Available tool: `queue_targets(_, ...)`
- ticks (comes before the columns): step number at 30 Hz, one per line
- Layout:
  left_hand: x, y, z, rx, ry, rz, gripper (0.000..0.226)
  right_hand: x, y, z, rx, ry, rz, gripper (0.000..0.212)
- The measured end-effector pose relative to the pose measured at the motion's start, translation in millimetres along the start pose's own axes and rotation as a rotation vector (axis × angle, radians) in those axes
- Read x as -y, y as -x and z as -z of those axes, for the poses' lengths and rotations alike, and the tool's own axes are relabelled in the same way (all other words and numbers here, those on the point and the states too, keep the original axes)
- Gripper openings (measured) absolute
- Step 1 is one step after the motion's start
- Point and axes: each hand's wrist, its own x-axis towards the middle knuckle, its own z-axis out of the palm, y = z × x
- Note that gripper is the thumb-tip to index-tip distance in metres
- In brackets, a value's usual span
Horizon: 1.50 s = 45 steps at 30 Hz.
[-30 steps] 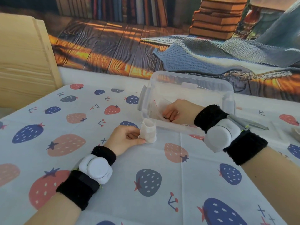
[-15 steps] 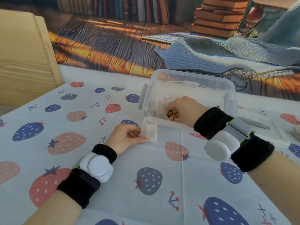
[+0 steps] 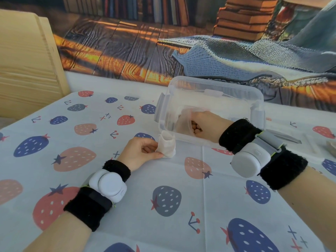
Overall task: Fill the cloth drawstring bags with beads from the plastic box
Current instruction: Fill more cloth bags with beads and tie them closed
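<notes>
one cloth bag held upright, one handful of beads in the box

on the strawberry-print counter [image 3: 181,179], the left hand [image 3: 140,153] pinches one small cloth bag [image 3: 167,146] upright just beside the clear plastic box [image 3: 211,99]. the right hand [image 3: 203,126] is inside the box, fingers curled round brown beads [image 3: 196,127]; the box wall blurs them. a wooden board [image 3: 27,62] stands far left.

bag [image 3: 167,146] left of box [image 3: 214,99]
</notes>
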Motion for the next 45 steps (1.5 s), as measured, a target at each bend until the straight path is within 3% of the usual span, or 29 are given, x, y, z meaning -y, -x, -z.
queue_targets(14, 2, 0, 0, -0.002, -0.014, 0.003, 0.02, -9, -19, 2, 0.08, -0.125, -0.014, 0.02)
queue_targets(22, 3, -1, 0, -0.009, -0.008, 0.005, 0.019, -2, -16, -9, 0.16, -0.061, 0.058, 0.014)
queue_targets(31, 4, -2, 0, -0.009, -0.011, 0.013, 0.018, 3, -26, -23, 0.136, 0.007, 0.08, 0.006)
queue_targets(36, 5, -2, 0, 0.003, -0.013, 0.006, 0.019, 1, -30, -21, 0.158, -0.028, 0.08, 0.009)
queue_targets(45, 4, -2, 0, 0.001, -0.023, 0.004, 0.02, 2, -36, -21, 0.223, 0.012, 0.033, 0.033)
